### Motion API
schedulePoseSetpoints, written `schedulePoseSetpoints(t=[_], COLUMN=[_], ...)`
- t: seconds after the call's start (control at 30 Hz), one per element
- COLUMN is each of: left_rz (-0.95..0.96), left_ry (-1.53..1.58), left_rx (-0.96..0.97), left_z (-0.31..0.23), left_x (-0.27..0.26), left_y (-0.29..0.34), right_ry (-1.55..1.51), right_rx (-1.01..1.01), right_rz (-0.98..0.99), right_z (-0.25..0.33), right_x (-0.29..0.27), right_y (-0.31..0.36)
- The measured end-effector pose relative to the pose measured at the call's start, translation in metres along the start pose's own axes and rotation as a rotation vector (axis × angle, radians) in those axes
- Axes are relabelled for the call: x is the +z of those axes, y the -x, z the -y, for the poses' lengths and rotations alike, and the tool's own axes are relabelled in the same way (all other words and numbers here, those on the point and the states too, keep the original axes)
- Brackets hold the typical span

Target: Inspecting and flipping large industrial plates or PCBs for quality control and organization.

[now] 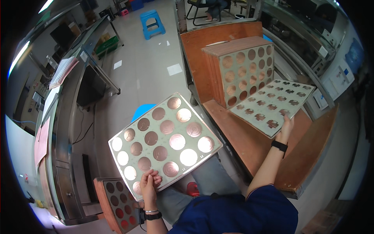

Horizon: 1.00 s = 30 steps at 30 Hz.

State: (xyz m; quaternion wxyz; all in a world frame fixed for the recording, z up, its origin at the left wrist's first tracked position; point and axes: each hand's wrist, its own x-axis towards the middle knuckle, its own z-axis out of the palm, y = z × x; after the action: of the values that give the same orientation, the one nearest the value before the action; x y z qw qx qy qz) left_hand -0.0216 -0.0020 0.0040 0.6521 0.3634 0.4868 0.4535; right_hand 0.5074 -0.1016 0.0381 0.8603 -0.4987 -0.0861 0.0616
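In front of me, tilted over my lap, is a pale green circuit board panel (pixel 167 142) with rows of round copper discs. Several discs glare white in the light. My left hand (pixel 151 181) lies over its near edge, fingers curled together against the face; whether they pinch anything is hidden. To the right, my right hand (pixel 285 128) grips the near corner of a second panel (pixel 269 103), with cross-shaped copper patterns. This one slants above the wooden cart (pixel 237 124), its far left end close to a stack of disc-patterned panels (pixel 246 72) standing upright.
Another stack of panels (pixel 117 202) stands low at my left. A blue stool (pixel 152 24) is farther off on the floor, and something blue (pixel 142 111) shows behind the tilted panel. Along the left runs a workbench (pixel 64 156) with papers (pixel 63 72).
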Motion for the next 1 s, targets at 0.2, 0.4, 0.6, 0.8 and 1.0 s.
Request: schedulePoseSetpoints(t=[0.2,0.4,0.6,0.8,1.0], left_rz=[-0.037,-0.042,-0.081,-0.099,-0.087], left_ry=[-0.050,-0.070,-0.085,-0.078,-0.068], left_rx=[0.011,0.049,0.070,0.091,0.095], left_z=[0.000,0.001,0.005,0.003,0.003], left_x=[0.005,0.010,0.006,0.005,0.005], left_y=[0.002,0.002,0.003,0.007,0.005], right_ry=[-0.022,0.552,1.257,1.324,1.240], right_rx=[0.060,-0.326,-0.291,-0.385,-0.300], right_rz=[-0.006,0.410,0.582,0.486,0.556], right_z=[-0.031,-0.115,-0.195,-0.203,-0.196], right_x=[0.053,0.130,0.177,0.175,0.161], right_y=[-0.021,-0.054,-0.014,-0.023,-0.024])
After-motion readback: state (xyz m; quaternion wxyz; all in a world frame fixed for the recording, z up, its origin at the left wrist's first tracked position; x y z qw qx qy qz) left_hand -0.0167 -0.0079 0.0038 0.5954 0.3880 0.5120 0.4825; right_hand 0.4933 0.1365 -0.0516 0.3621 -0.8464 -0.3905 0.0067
